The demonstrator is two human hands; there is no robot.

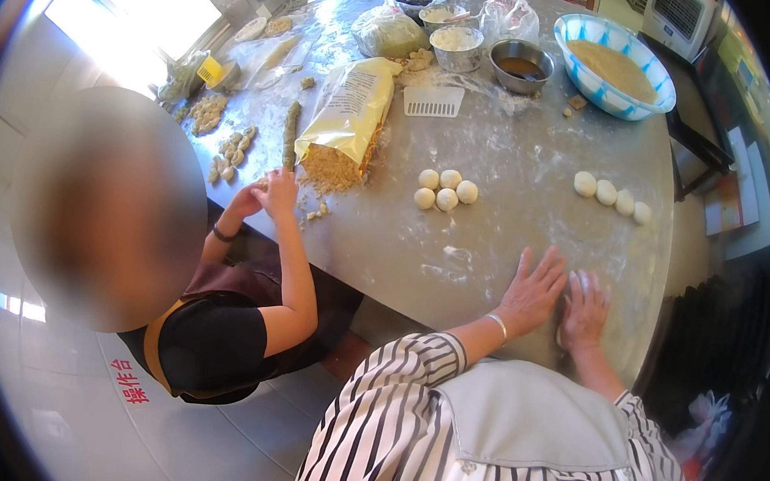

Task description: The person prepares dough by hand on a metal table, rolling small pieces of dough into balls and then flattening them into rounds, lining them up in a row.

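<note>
My left hand [533,291] is palm down at the table's near right, fingers stretched and apart, a silvery bangle on its wrist. Just right of it, my right hand [585,309] bends over the tabletop with flour on its fingertips. A pale edge shows beside its palm, but what lies under it is hidden. Beyond my hands, several smooth white dough balls [605,192] form a slanting row near the right edge. Farther left, another group of dough balls [446,180] sits close together on the floured steel table [519,159].
At my left, a co-worker's hands [270,193] pinch something small beside a green dough roll [291,137] and an open yellow bag [350,107] spilling crumbs. Behind are a slotted white scraper [434,101], a steel bowl of liquid [521,65] and a blue-white basin [612,68].
</note>
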